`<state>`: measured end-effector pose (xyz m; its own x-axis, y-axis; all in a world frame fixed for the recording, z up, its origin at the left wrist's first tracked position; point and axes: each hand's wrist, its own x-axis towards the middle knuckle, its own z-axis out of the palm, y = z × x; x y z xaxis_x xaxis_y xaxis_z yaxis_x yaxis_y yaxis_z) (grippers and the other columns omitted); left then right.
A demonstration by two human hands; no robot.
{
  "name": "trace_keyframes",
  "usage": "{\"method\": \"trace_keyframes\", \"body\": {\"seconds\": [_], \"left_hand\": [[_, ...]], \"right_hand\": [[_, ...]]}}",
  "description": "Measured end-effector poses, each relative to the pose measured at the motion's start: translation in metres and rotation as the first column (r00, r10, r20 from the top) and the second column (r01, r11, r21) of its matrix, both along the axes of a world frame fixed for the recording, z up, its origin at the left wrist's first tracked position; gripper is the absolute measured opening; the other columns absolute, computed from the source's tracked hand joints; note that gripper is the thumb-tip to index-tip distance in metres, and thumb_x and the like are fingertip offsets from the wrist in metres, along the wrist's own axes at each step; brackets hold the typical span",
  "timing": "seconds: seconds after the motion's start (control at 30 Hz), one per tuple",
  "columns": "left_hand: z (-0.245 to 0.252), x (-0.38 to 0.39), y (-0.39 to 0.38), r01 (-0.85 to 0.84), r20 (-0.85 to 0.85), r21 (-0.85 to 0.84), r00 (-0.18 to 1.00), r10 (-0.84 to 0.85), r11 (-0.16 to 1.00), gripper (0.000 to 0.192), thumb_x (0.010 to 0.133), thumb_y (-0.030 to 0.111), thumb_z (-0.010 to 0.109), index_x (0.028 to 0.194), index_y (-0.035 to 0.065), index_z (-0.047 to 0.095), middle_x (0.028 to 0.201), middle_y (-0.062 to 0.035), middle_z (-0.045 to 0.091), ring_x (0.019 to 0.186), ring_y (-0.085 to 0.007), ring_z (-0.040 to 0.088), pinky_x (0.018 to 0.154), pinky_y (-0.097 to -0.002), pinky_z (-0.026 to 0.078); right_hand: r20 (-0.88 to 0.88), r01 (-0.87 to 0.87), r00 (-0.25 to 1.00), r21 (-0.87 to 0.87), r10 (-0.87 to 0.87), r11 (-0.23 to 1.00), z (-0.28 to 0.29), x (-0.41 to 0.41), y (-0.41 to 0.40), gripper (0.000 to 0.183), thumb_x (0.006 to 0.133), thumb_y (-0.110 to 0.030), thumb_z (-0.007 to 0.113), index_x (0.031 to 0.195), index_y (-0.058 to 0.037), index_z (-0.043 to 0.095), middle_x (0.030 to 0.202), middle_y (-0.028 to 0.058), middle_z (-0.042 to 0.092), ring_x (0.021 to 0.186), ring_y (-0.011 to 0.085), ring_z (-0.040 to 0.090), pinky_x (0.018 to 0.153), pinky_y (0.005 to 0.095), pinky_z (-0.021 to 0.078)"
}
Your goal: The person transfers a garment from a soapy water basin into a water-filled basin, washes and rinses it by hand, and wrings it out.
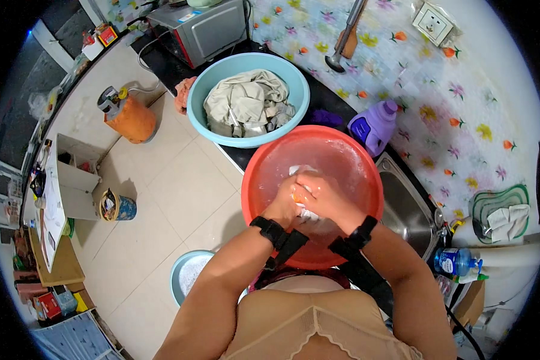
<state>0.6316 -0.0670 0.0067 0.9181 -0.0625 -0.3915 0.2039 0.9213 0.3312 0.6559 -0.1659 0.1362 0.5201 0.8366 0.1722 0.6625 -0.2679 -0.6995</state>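
Observation:
Both of my hands are together over a red plastic basin that holds cloudy, sudsy water. My left hand and my right hand are closed on a wet white cloth, which shows below and just behind the fingers. Wet fingers hide most of the cloth, and an orange patch shows between them. Black straps circle both wrists, their loose ends hanging over the basin. Behind the red basin, a light blue basin holds a heap of pale grey-beige clothes.
A purple detergent bottle stands right of the basins, beside a steel sink. A microwave oven sits at the back of the black counter. On the tiled floor are a small basin of suds, a bin and an orange gas cylinder.

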Motion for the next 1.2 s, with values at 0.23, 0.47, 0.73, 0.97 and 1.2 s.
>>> {"method": "trace_keyframes", "body": {"seconds": [0.23, 0.47, 0.73, 0.97, 1.2], "left_hand": [[0.071, -0.012, -0.019, 0.037, -0.260, 0.148, 0.966, 0.003, 0.988, 0.026, 0.093, 0.025, 0.046, 0.102, 0.0024, 0.057, 0.090, -0.0102, 0.063, 0.076, -0.0222, 0.063, 0.065, -0.0370, 0.053], [0.060, -0.007, 0.015, 0.227, -0.087, 0.396, 0.974, -0.210, 0.890, 0.035, 0.087, 0.016, 0.052, 0.118, -0.0006, 0.045, 0.104, -0.0126, 0.058, 0.084, -0.0205, 0.061, 0.070, -0.0337, 0.052], [0.062, -0.001, 0.049, 0.173, -0.098, 0.971, 0.916, -0.390, 0.163, 0.044, 0.079, 0.012, 0.054, 0.122, 0.0040, 0.050, 0.106, -0.0152, 0.061, 0.095, -0.0245, 0.057, 0.085, -0.0340, 0.044], [0.028, -0.020, 0.046, 0.434, -0.505, 0.814, 0.857, -0.101, -0.386, 0.054, 0.086, 0.033, 0.056, 0.126, -0.0027, 0.043, 0.118, -0.0270, 0.055, 0.106, -0.0388, 0.055, 0.093, -0.0448, 0.042], [-0.021, -0.013, 0.034, 0.220, -0.255, 0.710, 0.966, -0.048, 0.669, 0.049, 0.095, 0.048, 0.038, 0.118, 0.0064, 0.050, 0.110, -0.0114, 0.059, 0.099, -0.0250, 0.057, 0.083, -0.0404, 0.046]], "right_hand": [[-0.022, 0.291, 0.954, -0.153, -0.298, 0.944, -0.047, 0.042, -0.004, 0.025, 0.091, -0.023, 0.044, 0.086, -0.0029, 0.058, 0.083, 0.0220, 0.060, 0.080, 0.0412, 0.057, 0.072, 0.0469, 0.0444], [0.133, 0.327, 0.939, -0.633, -0.318, 0.702, -0.074, 0.083, -0.064, 0.022, 0.086, -0.019, 0.049, 0.099, -0.0054, 0.061, 0.100, 0.0207, 0.062, 0.092, 0.0376, 0.059, 0.083, 0.0465, 0.0450], [-0.155, -0.031, 0.988, -0.193, 0.000, 0.981, -0.053, 0.035, -0.027, 0.071, 0.075, -0.009, 0.064, 0.138, -0.0129, 0.031, 0.133, 0.0195, 0.042, 0.118, 0.0390, 0.045, 0.097, 0.0419, 0.0393], [0.205, 0.107, 0.977, -0.706, 0.058, 0.700, -0.103, 0.031, -0.034, 0.061, 0.080, -0.019, 0.060, 0.134, -0.0078, 0.036, 0.126, 0.0207, 0.046, 0.115, 0.0385, 0.047, 0.093, 0.0502, 0.0390], [-0.151, 0.215, 0.944, -0.396, -0.294, 0.893, -0.096, 0.043, -0.007, 0.028, 0.078, -0.006, 0.053, 0.106, -0.0071, 0.058, 0.099, 0.0206, 0.060, 0.095, 0.0377, 0.058, 0.083, 0.0427, 0.0444]]}}
